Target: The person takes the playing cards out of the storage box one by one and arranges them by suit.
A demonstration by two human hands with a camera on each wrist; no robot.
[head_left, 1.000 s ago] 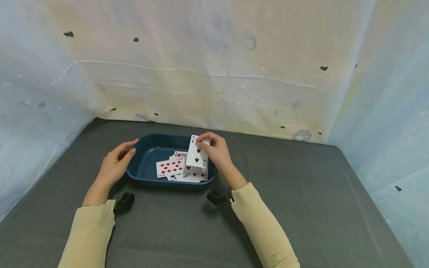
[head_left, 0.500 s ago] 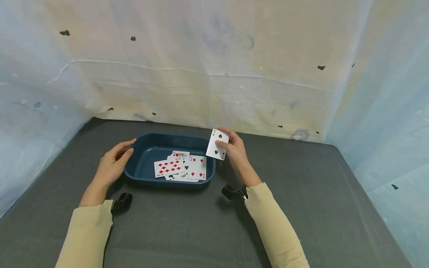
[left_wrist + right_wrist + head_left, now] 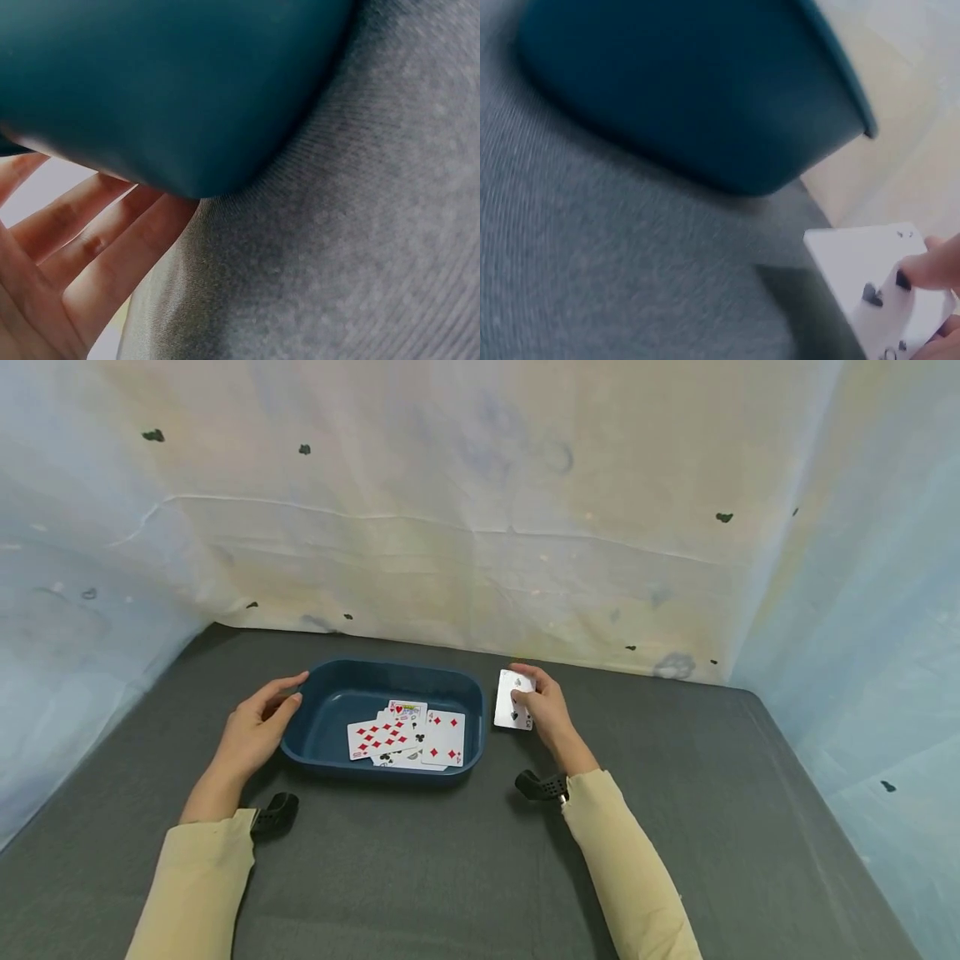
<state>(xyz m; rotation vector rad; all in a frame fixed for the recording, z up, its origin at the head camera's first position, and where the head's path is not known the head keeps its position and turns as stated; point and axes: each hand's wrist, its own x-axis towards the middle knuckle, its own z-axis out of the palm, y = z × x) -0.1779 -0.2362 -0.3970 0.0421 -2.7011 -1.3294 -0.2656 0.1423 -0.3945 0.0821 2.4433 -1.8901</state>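
Note:
A dark blue tray with rounded corners holds several overlapping face-up playing cards, among them a four of diamonds and a ten of diamonds. My left hand rests against the tray's left end, thumb and index finger at the rim; in the left wrist view, fairly straight fingers touch its outer wall. Just right of the tray, my right hand pinches a three of spades, thumb across its face. In the right wrist view this card is tilted above the cloth, casting a shadow.
Dark grey cloth covers the table. A pale, patterned fabric backdrop rises along the back edge, with bluish sides at left and right. Black straps with camera mounts sit at both wrists.
My right hand has carried the three of spades from above the tray rightward past its rim and lowered it beside the tray. My left hand has stayed at the tray's left end.

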